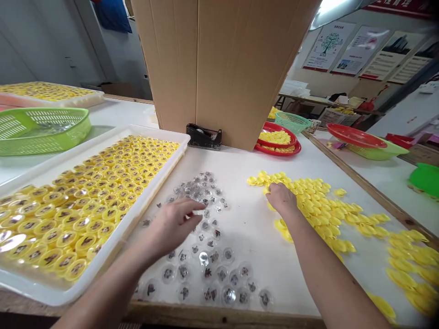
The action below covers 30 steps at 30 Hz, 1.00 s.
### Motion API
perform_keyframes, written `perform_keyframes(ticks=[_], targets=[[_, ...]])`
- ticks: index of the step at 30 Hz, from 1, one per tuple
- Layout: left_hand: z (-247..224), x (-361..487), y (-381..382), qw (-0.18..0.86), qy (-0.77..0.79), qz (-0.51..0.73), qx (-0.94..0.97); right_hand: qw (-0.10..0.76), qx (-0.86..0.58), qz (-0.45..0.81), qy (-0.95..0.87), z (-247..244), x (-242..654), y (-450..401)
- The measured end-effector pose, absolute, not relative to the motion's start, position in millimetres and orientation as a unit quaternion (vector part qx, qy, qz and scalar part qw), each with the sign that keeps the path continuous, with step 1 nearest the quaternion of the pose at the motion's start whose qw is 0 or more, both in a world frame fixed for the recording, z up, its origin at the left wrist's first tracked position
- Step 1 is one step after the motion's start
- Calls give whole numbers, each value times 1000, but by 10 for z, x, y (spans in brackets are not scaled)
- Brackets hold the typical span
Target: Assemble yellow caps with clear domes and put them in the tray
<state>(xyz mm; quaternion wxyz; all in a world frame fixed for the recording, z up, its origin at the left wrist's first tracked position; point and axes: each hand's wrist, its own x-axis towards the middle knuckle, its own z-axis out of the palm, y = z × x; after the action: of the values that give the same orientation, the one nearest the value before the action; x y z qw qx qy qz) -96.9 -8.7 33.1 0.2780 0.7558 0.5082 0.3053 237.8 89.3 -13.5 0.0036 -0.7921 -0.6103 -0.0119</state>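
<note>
Over the spread of small clear round caps with dark printed pictures [221,273], my left hand [178,224] hovers with thumb and forefinger apart, and nothing shows between them. My right hand [281,197] reaches into the left edge of a pile of yellow round discs [318,205]. Its fingers are bent down among the discs; the fingertips are hidden, so what they pinch, if anything, does not show. Left of my left hand stands a white tray [171,167] filled with rows of yellow round pieces [113,192] bearing dark pictures under clear tops.
A tall cardboard sheet [222,68] stands at the back, a black tape dispenser [204,137] at its foot. Red plates [288,151] with yellow discs sit right of it. A green basket [68,132] lies at the left. Wooden strips [363,183] edge the table.
</note>
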Motion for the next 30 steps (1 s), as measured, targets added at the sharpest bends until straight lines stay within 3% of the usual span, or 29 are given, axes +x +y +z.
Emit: perform_keyframes(ticks=[7, 18, 21, 26, 30], targets=[[-77, -679, 53, 386, 563, 314, 659, -1, -747, -15, -664, -174, 2292, 855], [-254, -803, 137, 472, 572, 356, 568, 108, -543, 25, -833, -280, 1526, 155], [-246, -744, 85, 558, 533, 387, 505, 156, -524, 46, -836, -171, 1401, 16], [-250, -666, 1, 806, 335, 361, 327, 251, -459, 169, -835, 200, 1121, -117], [-252, -701, 12, 846, 262, 381, 265, 277, -450, 280, -801, 235, 1113, 64]])
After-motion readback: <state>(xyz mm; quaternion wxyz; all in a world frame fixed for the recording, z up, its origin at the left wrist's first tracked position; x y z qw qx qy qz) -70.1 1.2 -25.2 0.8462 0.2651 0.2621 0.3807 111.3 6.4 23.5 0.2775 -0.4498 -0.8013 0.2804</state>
